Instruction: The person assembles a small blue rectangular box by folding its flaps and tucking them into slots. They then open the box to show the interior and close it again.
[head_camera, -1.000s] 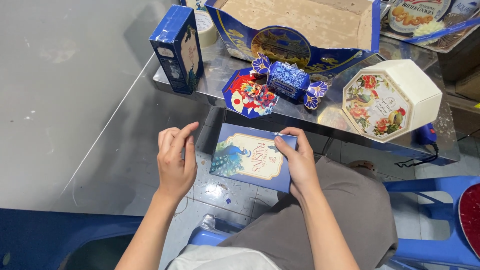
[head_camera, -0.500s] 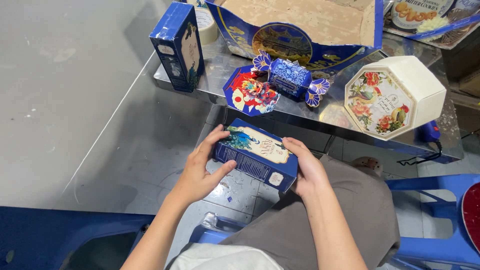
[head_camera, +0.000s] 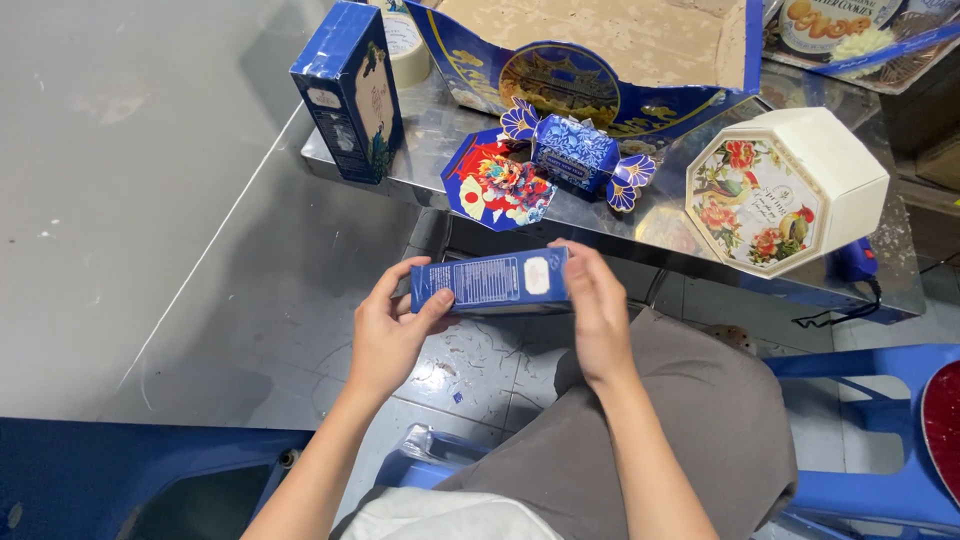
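Head view: both hands clamp a flat blue box (head_camera: 492, 283) edge-up, left hand (head_camera: 388, 330) at one end, right hand (head_camera: 598, 315) at the other. Beyond the box, on the metal table (head_camera: 640, 215), sit a candy-shaped blue package (head_camera: 570, 155) and a cream octagonal box (head_camera: 785, 190).

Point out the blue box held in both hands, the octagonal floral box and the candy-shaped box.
blue box (head_camera: 492, 283), head view, on its narrow printed side.
octagonal floral box (head_camera: 756, 203), head view, on its flowered lid.
candy-shaped box (head_camera: 574, 156), head view, on its middle section.

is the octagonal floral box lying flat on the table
No, the octagonal box is tipped on its side on the metal table, its floral lid facing the person, whose left hand and right hand hold a blue box.
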